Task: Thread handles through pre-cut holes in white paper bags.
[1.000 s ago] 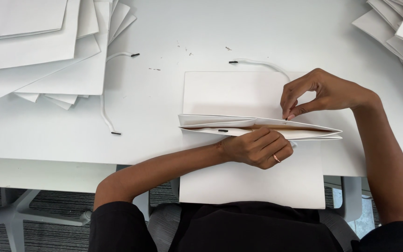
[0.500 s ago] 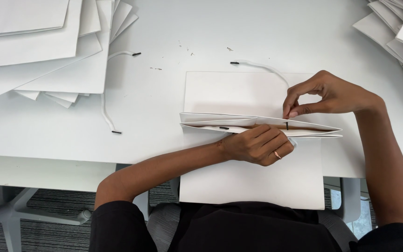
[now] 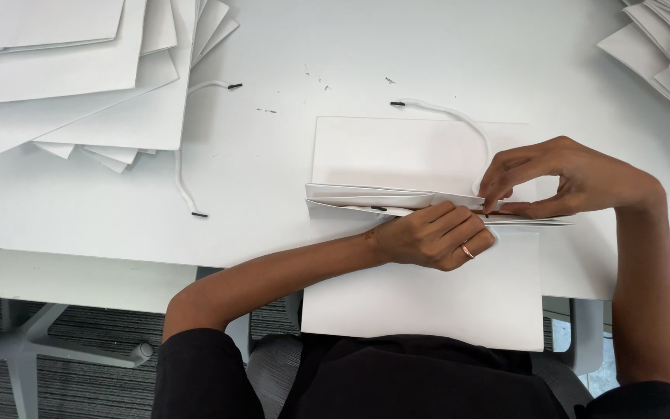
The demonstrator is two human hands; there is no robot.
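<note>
Paper bag (image 3: 420, 291), white and flattened, lies square in front of the person, its near part hanging over the near edge of the table (image 3: 273, 194) toward the lap and its far part flat on the tabletop. Its long folded rim runs left to right across the middle, and that rim is the line both hands work along. The left hand (image 3: 432, 235) sits just on the near side of the rim, fingers curled shut and pressing down on the folded layers, a ring showing on one finger. The right hand (image 3: 560, 180) is just beyond the rim and to the right, thumb and forefinger pinched together on the white cord (image 3: 459, 120) right where it meets the rim; whether the cord's tip is through a hole there cannot be told. The two hands are close together, almost touching, the right one nearer to the cord. From that pinch the cord loops away over the far panel to a dark tip. Farther left on the table lies a loose cord (image 3: 182, 174) with dark ends, and beyond it a stack of flat bags (image 3: 71, 70); another stack (image 3: 668, 58) fans out at the far right corner.
</note>
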